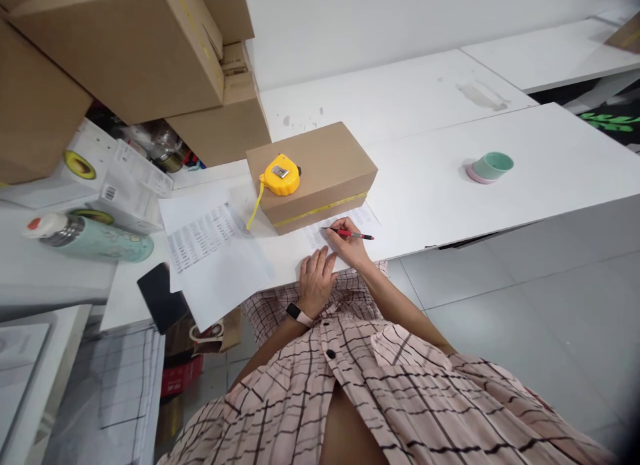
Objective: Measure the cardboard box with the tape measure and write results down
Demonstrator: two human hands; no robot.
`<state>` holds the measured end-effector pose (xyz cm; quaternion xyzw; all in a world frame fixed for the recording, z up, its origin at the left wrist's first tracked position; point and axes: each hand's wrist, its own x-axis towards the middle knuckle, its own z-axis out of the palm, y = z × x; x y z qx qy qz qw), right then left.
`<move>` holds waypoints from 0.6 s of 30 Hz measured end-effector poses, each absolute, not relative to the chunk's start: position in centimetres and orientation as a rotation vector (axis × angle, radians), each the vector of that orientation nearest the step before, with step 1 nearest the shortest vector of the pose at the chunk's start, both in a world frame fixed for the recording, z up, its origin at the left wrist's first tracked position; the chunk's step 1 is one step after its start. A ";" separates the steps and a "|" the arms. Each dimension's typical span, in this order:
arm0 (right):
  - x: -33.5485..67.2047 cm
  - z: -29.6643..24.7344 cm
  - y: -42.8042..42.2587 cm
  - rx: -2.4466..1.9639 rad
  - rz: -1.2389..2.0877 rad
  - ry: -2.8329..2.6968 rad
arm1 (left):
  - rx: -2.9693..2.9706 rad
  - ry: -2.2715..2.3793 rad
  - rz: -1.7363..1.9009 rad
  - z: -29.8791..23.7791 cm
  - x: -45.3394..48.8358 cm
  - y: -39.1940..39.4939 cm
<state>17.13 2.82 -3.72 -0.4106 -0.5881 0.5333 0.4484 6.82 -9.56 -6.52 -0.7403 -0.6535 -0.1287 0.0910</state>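
My right hand (351,243) grips a red pen (350,234), its tip on a printed sheet (320,233) that lies half under a brown cardboard box (320,168). A yellow tape measure (281,175) sits on top of that box, its strap hanging over the left edge. My left hand (316,280) rests flat on the table edge just below the sheet, fingers stretched out, a watch on the wrist.
A second printed sheet (210,251) and a black phone (161,297) lie to the left. A mint flask (95,241) lies on its side by a white avocado-printed box (107,175). Large cardboard boxes (125,45) are stacked behind. A mint cup (493,166) stands at right.
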 end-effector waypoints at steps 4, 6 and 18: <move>17.1 -4.5 2.9 -1.049 1.308 -1.400 | -2.195 -1.939 -0.390 -6.6 6.8 -9.6; 17.1 -4.6 2.8 -1.053 1.299 -1.411 | -2.195 -1.931 -0.393 -6.5 6.8 -9.7; 16.9 -3.5 2.3 -0.993 1.367 -1.542 | -2.218 -1.967 -0.396 -7.0 6.8 -9.8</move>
